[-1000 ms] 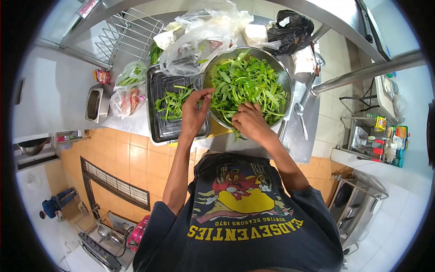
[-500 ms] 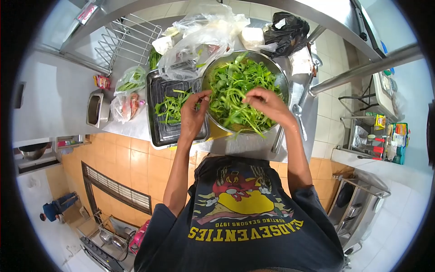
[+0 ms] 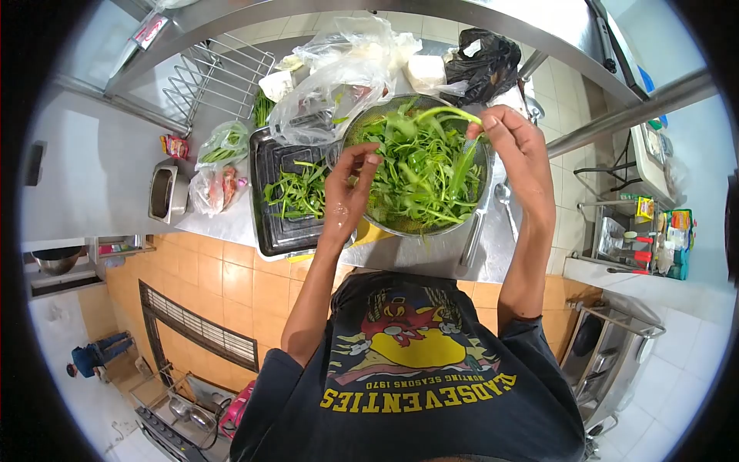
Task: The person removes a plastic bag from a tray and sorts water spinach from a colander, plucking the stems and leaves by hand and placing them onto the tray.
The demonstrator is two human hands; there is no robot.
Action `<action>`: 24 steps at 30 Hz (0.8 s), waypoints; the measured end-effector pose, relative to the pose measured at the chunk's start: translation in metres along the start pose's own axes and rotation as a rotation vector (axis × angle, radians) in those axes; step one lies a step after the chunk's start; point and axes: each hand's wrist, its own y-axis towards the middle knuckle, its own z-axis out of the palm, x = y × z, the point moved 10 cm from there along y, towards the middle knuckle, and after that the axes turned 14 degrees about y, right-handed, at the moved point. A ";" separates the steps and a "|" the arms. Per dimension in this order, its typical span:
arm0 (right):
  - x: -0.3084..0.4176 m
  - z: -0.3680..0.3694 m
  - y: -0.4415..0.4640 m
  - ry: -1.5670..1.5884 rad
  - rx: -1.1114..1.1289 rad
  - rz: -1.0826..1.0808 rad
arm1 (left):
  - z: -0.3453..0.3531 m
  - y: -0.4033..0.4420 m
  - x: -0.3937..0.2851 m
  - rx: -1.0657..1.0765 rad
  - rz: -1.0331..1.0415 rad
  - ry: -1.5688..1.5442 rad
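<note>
A round metal colander [image 3: 481, 173] holds a heap of leafy greens [image 3: 419, 177]. My right hand [image 3: 519, 146] is raised over its right rim, fingers pinched on a green stem [image 3: 446, 112] whose leaves hang over the heap. Over the colander's left rim is my left hand [image 3: 352, 181], thumb and fingers apart with nothing seen between them. Left of it, a black tray [image 3: 269, 235] holds a smaller pile of cut greens [image 3: 299, 189].
Clear plastic bags [image 3: 350, 46], a white block [image 3: 426, 73] and a black bag [image 3: 485, 65] lie behind the colander. A spoon [image 3: 506, 202] lies at the right. Bagged vegetables [image 3: 223, 145] and a steel container [image 3: 165, 192] are left. A person [image 3: 96, 354] is at the far lower left.
My right hand has come up out of the greens and moved right, lifting a stem. My left hand has shifted slightly right, its fingers wider apart.
</note>
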 end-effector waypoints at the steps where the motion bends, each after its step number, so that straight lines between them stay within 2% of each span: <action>1: 0.005 0.000 0.001 -0.009 -0.020 -0.029 | 0.005 0.001 -0.005 0.015 0.000 -0.002; 8: -0.019 0.006 0.009 0.012 0.015 -0.056 | 0.003 0.005 -0.002 0.014 0.012 0.024; 11: -0.030 0.017 0.005 -0.114 0.081 -0.241 | -0.005 0.005 0.008 -0.006 0.006 0.016; 12: -0.041 0.022 0.003 -0.106 0.095 -0.154 | -0.006 0.006 0.010 -0.010 -0.008 0.006; 17: -0.067 0.047 -0.010 -0.215 0.101 -0.183 | -0.002 0.012 0.005 0.072 -0.056 0.052; 20: -0.073 0.063 -0.017 -0.228 0.116 -0.147 | 0.008 0.013 0.016 0.102 -0.110 -0.033; 24: -0.082 0.074 -0.022 -0.174 0.127 -0.124 | 0.011 0.012 0.023 0.072 -0.132 -0.075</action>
